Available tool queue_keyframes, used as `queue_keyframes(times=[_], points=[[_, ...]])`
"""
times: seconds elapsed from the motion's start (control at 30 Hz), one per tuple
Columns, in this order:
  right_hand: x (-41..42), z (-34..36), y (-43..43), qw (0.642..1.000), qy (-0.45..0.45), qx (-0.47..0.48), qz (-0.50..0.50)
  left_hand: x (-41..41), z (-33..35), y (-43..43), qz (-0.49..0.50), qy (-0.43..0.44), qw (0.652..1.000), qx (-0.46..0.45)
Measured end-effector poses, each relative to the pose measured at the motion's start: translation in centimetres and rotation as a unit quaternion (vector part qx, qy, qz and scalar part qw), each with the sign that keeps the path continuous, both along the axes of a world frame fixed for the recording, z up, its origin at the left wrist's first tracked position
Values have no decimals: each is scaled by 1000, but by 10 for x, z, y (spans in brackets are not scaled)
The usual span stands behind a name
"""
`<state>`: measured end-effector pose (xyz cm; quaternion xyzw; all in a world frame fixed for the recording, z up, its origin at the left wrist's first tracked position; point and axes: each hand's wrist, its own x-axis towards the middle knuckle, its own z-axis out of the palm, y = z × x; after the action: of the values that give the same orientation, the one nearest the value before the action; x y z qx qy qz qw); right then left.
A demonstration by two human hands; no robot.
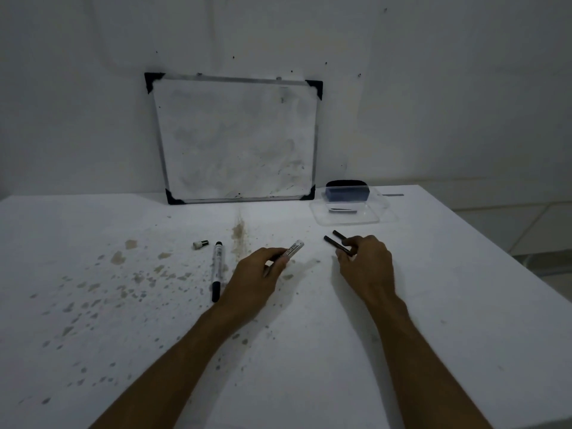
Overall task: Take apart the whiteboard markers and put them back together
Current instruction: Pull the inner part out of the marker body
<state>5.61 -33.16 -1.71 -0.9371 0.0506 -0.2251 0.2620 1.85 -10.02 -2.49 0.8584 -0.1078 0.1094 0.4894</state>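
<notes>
Left hand point(257, 270) grips one marker barrel point(292, 248); right hand point(363, 261) pinches two dark rods point(337, 244). Left of both hands: one whole marker point(217, 269), one loose end piece point(200, 244) (on the worktop point(309, 366)).

I'm working over a matt white desk point(433, 305), stained and speckled; the clear plastic tray point(383, 209) at its far edge is looking glossy, the whiteboard point(238, 144) metal-framed and smudged.

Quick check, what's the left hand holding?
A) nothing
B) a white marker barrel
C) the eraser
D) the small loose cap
B: the left hand pinches a white marker barrel; the small cap lies loose on the table, and the eraser sits in its clear tray by the whiteboard.
</notes>
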Motion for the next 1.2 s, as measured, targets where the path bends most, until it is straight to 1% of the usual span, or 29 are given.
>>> queue_keyframes(times=[0.07,0.1,0.17,0.23,0.27,0.33,0.4,0.43,0.5,0.53,0.6,0.63,0.7,0.73,0.8,0.83,0.93,1.07,1.2], points=[[1,-4,5,999,8,-35,-22,0,0,2,-2,21,1000,-18],[1,-5,7,999,14,-38,-32,0,0,2,-2,25,999,-27],[1,-6,11,998,22,-31,-51,-3,3,0,-7,29,998,-53],[1,-7,14,999,19,-19,-47,-4,9,-2,-9,31,995,-91],[1,-6,15,999,12,3,-30,-3,15,-1,-4,23,994,-103],[-3,1,22,996,-14,84,25,0,29,6,14,-7,994,-106],[-8,13,34,978,-13,190,83,3,44,19,24,-18,991,-130],[-10,20,43,958,4,264,112,5,52,28,29,-21,989,-146],[-10,32,62,889,56,422,168,9,64,46,51,-33,985,-160],[-6,37,71,860,72,470,187,12,66,55,64,-41,985,-155],[5,42,88,831,74,514,197,17,62,73,93,-54,986,-131],[10,43,98,808,75,548,201,17,55,81,107,-58,985,-120],[18,38,117,736,83,640,204,15,37,92,133,-71,984,-96],[22,32,125,710,87,670,199,14,29,95,143,-78,983,-85],[25,19,135,680,102,701,190,14,19,94,145,-90,981,-91],[28,14,136,673,108,706,191,15,17,93,140,-91,980,-105],[34,6,131,694,101,688,187,22,14,90,121,-72,984,-112],[36,1,127,701,69,693,150,28,8,92,93,-72,985,-126],[35,0,130,717,69,680,137,29,7,95,59,-85,987,-123]])
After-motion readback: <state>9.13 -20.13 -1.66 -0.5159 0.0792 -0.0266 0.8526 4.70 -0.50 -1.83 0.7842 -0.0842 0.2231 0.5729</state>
